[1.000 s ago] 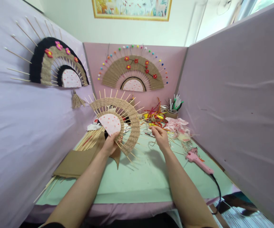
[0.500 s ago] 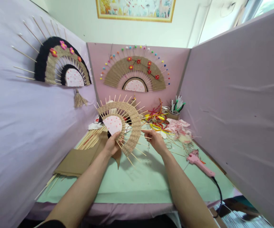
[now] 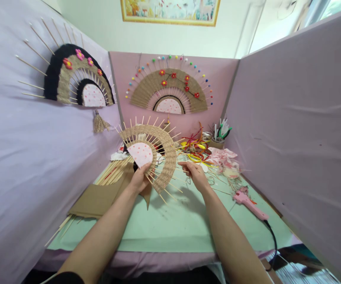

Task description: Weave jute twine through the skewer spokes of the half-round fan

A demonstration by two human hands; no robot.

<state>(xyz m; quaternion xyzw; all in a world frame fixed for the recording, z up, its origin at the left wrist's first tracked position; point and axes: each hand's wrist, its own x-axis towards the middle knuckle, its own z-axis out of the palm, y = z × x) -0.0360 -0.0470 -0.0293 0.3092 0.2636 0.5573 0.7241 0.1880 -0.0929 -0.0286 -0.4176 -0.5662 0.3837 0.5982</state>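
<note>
My left hand (image 3: 139, 179) grips a half-round woven fan (image 3: 161, 152) at its base and holds it upright above the green table mat (image 3: 170, 228). The fan has a pink dotted paper centre, rows of tan twine and bare wooden sticks poking out around the rim. My right hand (image 3: 194, 173) is just right of the fan's lower edge. Its fingers are pinched on a thin twine strand that runs toward the fan.
Two finished fans hang on the walls: a black-and-tan fan (image 3: 75, 81) on the left, a beaded fan (image 3: 170, 92) at the back. Brown cardboard (image 3: 96, 201) and loose sticks lie left. A pink glue gun (image 3: 249, 205) lies right; coloured cords (image 3: 195, 148) and a tool cup (image 3: 218, 138) are behind.
My right hand drew back from the cord pile toward the fan's right edge. The fan stayed in my left hand, tilting slightly.
</note>
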